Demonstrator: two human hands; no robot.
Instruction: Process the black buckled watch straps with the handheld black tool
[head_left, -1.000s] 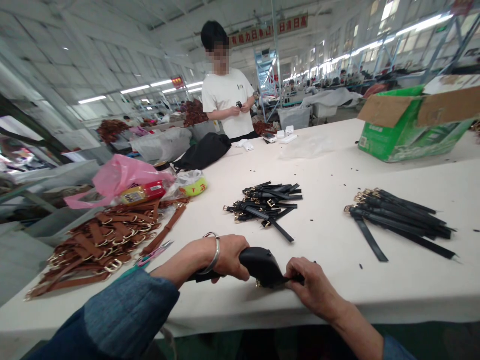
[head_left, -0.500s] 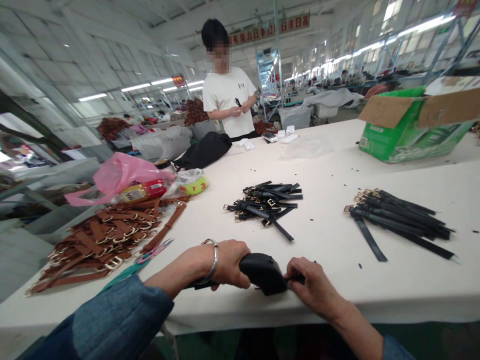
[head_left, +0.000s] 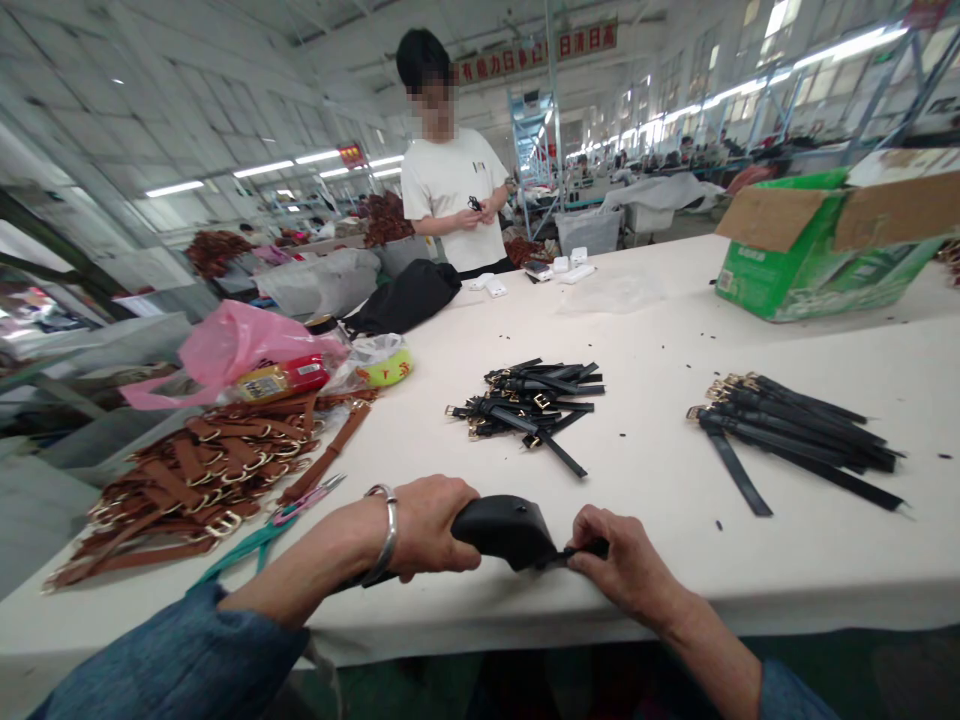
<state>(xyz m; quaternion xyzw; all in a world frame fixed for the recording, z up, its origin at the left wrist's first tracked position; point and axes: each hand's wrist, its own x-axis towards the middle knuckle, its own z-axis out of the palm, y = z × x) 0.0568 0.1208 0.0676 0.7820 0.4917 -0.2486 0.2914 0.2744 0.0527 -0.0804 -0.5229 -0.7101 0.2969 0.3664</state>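
Note:
My left hand [head_left: 433, 525], with a silver bangle at the wrist, is wrapped round a black handheld tool [head_left: 504, 530] with a thick rounded head. The tool's exact kind does not show. Low over the table's front part, my right hand [head_left: 624, 560] is closed in a pinch on a black strap [head_left: 559, 558]. A short length of it shows between the fingers and the tool's head; the rest is mostly hidden. Beyond my hands lies a jumbled pile of black buckled straps [head_left: 536, 400]. Further right, more black straps [head_left: 802, 440] lie roughly side by side.
Brown buckled straps [head_left: 187, 480] are heaped at the left, beside scissors [head_left: 307, 500] and a pink plastic bag [head_left: 240, 345]. A green cardboard box [head_left: 810, 250] stands at the back right. Across the white table [head_left: 645, 400], a person in a white shirt [head_left: 454, 190] holds something small and black.
My left hand and the tool have shifted left and slightly up, away from my right hand. More of the strap shows between them. My right hand has barely moved.

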